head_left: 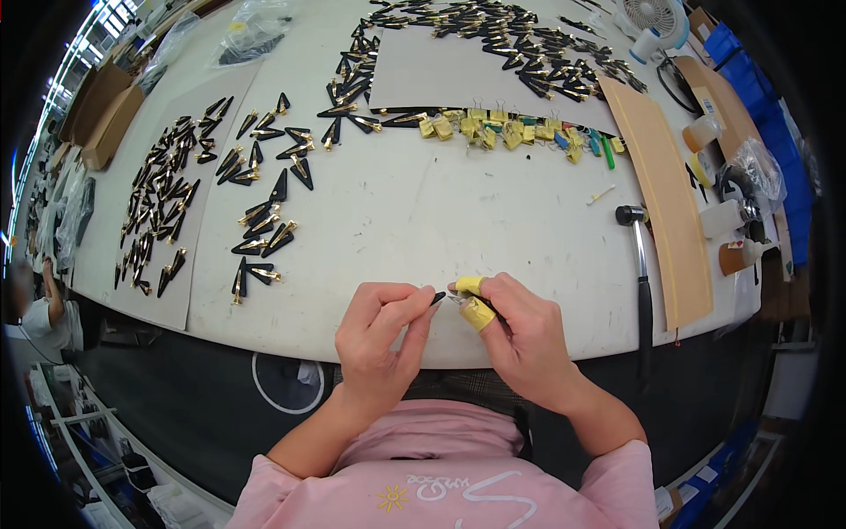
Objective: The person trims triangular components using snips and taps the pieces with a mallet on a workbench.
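Near the table's front edge, my left hand (379, 339) pinches the black tip of a small clip (438, 298) between thumb and index finger. My right hand (533, 339) meets it from the other side, its thumb and index finger wrapped in yellow tape and closed on the clip's shiny metal end. Much of the clip is hidden by my fingers. To the left of my hands, a loose group of black pointed clips with gold-coloured metal (256, 216) lies on the white table (397, 238).
More such clips cover a grey board (198, 207) at left and a far board (423, 75). Yellow binder clips (511, 134) line that board's near edge. At right are a hammer (641, 264), a long tan board (661, 203), bottles (736, 256) and a fan (652, 22).
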`<state>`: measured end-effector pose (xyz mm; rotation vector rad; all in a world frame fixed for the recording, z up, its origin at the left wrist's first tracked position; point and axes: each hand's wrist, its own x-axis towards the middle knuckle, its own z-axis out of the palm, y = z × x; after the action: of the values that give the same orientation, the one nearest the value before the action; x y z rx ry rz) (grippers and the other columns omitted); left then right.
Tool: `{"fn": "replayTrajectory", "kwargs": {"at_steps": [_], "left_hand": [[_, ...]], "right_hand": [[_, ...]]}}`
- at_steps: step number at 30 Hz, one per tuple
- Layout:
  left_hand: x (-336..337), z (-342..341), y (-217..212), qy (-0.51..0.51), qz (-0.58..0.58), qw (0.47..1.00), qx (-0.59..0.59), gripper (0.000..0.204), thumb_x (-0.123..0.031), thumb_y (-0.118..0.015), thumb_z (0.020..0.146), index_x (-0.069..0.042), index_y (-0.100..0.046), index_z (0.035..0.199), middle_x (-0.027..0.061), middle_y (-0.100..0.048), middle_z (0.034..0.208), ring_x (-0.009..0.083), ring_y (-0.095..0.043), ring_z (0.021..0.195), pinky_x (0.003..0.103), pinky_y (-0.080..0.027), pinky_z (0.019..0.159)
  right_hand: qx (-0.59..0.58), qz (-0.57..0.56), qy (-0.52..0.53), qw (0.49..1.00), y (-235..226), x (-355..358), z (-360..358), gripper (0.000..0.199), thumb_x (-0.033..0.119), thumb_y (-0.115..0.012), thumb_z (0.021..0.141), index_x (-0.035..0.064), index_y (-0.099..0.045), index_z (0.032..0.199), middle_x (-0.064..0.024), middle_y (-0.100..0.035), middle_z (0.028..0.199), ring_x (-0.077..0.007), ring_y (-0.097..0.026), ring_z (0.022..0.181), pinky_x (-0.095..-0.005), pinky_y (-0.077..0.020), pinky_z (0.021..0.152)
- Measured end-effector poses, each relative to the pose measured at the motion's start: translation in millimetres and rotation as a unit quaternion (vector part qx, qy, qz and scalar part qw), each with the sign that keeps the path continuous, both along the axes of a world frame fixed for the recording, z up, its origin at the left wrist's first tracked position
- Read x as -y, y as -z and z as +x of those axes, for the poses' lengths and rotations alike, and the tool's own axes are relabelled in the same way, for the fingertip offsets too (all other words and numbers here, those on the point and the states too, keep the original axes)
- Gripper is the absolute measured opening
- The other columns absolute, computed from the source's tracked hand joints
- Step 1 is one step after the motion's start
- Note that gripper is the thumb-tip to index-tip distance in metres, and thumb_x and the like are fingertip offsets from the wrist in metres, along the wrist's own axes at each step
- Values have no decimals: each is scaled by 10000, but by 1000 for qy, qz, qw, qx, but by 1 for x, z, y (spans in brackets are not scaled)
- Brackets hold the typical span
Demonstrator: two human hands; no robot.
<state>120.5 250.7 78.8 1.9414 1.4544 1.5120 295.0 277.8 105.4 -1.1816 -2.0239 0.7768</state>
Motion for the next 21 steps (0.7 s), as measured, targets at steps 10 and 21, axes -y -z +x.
{"fn": "replayTrajectory", "kwargs": {"at_steps": [10,21], "left_hand": [[1,1,3,12,7,1000,-16,312,136,-695,735,-26,-658,999,116,-609,880,186,-624,753,257,-513,631],[0,3,6,0,9,999,-31,286,131,-700,734,-18,-651,973,114,-618,866,188,-620,746,255,-503,616]], "right_hand": [[30,45,3,999,3,1,-1,157,64,-637,816,48,-615,970,-72,-551,747,-238,-541,514,-333,-404,448],[34,47,1,998,2,-3,1,155,53,-632,800,57,-616,955,-65,-587,781,-244,-559,531,-335,-416,455]]}}
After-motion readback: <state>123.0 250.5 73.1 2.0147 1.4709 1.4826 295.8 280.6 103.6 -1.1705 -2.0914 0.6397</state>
